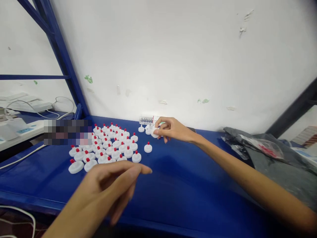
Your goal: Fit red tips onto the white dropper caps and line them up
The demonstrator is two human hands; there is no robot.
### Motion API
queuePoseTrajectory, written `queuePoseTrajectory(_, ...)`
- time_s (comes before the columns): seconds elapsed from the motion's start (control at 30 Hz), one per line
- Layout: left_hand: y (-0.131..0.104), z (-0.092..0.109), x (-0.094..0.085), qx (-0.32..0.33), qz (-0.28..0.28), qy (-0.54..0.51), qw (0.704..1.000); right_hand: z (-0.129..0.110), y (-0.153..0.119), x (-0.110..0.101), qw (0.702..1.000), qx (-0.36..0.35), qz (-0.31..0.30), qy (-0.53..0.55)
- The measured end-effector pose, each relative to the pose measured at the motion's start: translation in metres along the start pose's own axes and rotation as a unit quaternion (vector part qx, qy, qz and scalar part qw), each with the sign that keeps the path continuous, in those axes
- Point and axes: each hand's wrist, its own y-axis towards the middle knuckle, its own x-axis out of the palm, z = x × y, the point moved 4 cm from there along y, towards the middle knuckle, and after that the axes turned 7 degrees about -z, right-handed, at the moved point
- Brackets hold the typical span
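Observation:
My right hand (168,129) reaches to the back of the blue table and pinches a white round cap (155,133) between thumb and fingers. Close behind it are white caps without red tips, one of them a white cap (141,128) standing upright. A clear plastic bottle (146,120) lies on its side by the wall, partly covered by my fingers. My left hand (111,188) hovers over the front of the table, open, with nothing visible in it. Beyond it stand many white caps with red tips (115,153), in a cluster. One red-tipped cap (148,147) sits apart, nearer my right hand.
A grey plastic bag (272,165) and a clear bag with red pieces (266,148) lie at the right. White power strips (24,132) and cables are at the left. Blue frame posts (66,56) rise before the white wall (173,59). A dark flat item lies behind my right wrist.

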Motion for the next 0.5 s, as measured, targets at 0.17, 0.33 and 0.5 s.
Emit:
queuePoseTrajectory(0.17,0.027,0.013,0.015,-0.036,0.006,-0.088,0.995,-0.043,-0.009,0.040,0.988,-0.079,-0.090,-0.097)
queuePoseTrajectory(0.33,0.033,0.002,0.014,0.005,0.027,-0.024,0.999,-0.057,-0.015,0.054,0.962,-0.100,-0.162,-0.196)
queuePoseTrajectory(0.5,0.037,-0.006,0.017,0.053,0.059,0.101,0.992,-0.017,-0.006,0.016,0.985,0.003,-0.086,-0.153)
